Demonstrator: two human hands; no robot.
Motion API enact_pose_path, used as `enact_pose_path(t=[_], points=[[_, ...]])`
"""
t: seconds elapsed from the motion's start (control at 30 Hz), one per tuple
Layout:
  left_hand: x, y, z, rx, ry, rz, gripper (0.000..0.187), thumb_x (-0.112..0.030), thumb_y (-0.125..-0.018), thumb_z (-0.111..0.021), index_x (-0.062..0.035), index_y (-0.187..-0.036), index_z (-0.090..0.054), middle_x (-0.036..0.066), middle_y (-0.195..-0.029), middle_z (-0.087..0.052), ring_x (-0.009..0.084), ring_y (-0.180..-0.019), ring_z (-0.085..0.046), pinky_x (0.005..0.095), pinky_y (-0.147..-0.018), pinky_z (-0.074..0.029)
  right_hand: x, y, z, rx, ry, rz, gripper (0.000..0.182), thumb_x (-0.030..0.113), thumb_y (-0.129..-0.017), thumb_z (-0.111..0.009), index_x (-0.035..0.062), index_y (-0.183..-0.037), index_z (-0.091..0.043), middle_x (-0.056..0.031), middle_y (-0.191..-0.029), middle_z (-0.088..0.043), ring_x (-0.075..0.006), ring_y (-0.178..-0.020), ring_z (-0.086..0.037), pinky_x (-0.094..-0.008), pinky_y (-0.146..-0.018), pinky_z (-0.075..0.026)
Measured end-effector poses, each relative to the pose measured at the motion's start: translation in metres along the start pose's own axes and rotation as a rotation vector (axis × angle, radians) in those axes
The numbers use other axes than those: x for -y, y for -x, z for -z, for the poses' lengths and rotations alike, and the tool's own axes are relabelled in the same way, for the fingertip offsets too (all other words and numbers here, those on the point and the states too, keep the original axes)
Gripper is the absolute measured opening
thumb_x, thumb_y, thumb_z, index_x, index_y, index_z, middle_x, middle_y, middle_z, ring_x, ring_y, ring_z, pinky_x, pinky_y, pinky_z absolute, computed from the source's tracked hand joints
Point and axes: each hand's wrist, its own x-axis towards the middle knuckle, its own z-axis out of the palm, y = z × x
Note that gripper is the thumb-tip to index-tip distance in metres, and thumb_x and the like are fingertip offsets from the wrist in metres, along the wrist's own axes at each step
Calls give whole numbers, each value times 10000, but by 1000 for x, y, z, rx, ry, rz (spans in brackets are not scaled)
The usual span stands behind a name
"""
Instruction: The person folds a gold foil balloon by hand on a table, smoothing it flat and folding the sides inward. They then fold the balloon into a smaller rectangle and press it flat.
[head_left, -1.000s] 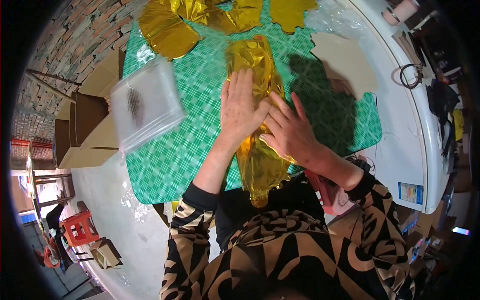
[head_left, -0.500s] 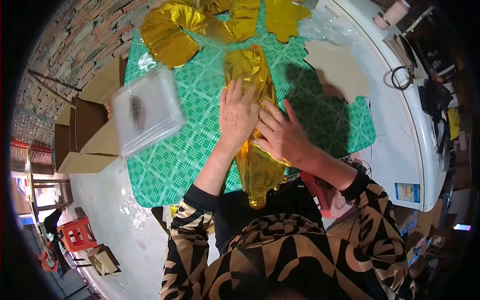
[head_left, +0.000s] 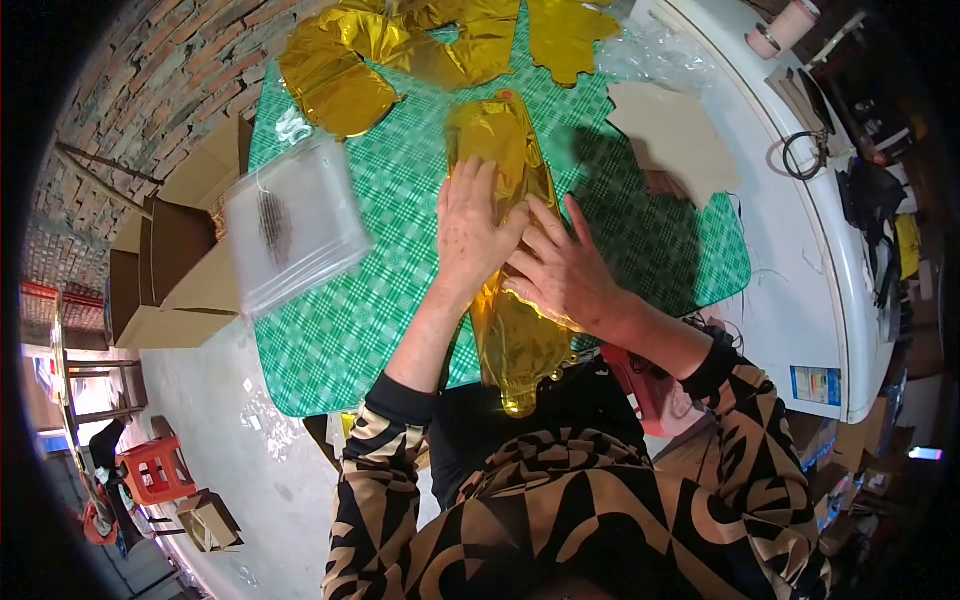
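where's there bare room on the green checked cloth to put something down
Bare cloth lies between the clear plastic packet and the left hand, running down to the near edge of the green cloth. A shaded patch lies right of the right hand, below the cardboard piece. The far end is crowded with gold foil balloons.

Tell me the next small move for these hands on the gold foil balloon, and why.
Probably slide the left hand up the gold foil balloon, with the right hand pinning the middle. Both palms lie flat on it, and the far end above the fingers looks puffy and wrinkled on the green checked cloth.
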Motion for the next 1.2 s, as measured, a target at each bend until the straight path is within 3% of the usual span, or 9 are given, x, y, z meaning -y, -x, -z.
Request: enact_pose_path(t=[0.2,0.4,0.5,0.8,0.9,1.03,1.2], points=[[6,-2,-3,26,-16,4,513,-196,-1038,-545,29,-1497,-595,270,-1661,-439,411,-1601,-317,501,-1327,-205,-1,-11,-14,-64,-25,40,433,384,-913,-788,86,-1226,-785,-132,-1408,-658,-393,-1516,-434,-721,-1249,-198],[2,-2,2,-6,52,8,417,-121,-1029,-534,43,-1385,-679,272,-1613,-505,451,-1556,-378,516,-1302,-275,-1,-12,-17,-49,-51,40,506,365,-878,-797,8,-1235,-765,-173,-1418,-663,-385,-1511,-458,-713,-1255,-204],[8,-2,-5,-96,108,-11,346,-88,-980,-601,46,-1281,-707,320,-1523,-550,509,-1462,-460,569,-1263,-314,-1,-14,-17,-52,-62,28,531,351,-853,-810,-19,-1230,-752,-194,-1415,-658,-385,-1505,-464,-707,-1258,-216],[-2,-2,0,-86,176,95,523,-210,-934,-727,41,-1386,-649,322,-1572,-510,495,-1479,-459,543,-1248,-348,-3,-12,-22,-43,-87,39,501,326,-801,-850,-4,-1168,-768,-163,-1311,-671,-382,-1423,-519,-714,-1263,-223],[-2,-2,3,-59,150,124,528,-190,-971,-698,35,-1442,-616,263,-1634,-475,427,-1510,-458,475,-1235,-404,0,-14,-19,-70,-70,46,459,320,-800,-843,9,-1133,-786,-152,-1318,-669,-379,-1426,-518,-708,-1258,-231],[9,-3,-4,-93,283,142,476,-158,-992,-632,29,-1429,-633,294,-1591,-509,474,-1492,-456,504,-1250,-365,3,-20,-17,-78,-30,55,420,307,-816,-817,23,-1125,-797,-153,-1357,-663,-377,-1444,-509,-694,-1238,-261],[9,-6,0,-104,492,237,461,-155,-1079,-522,20,-1502,-583,274,-1619,-493,419,-1522,-451,450,-1264,-353,5,-25,-7,-90,-32,34,553,311,-846,-798,-18,-1286,-729,-191,-1426,-641,-379,-1457,-502,-658,-1239,-277]])
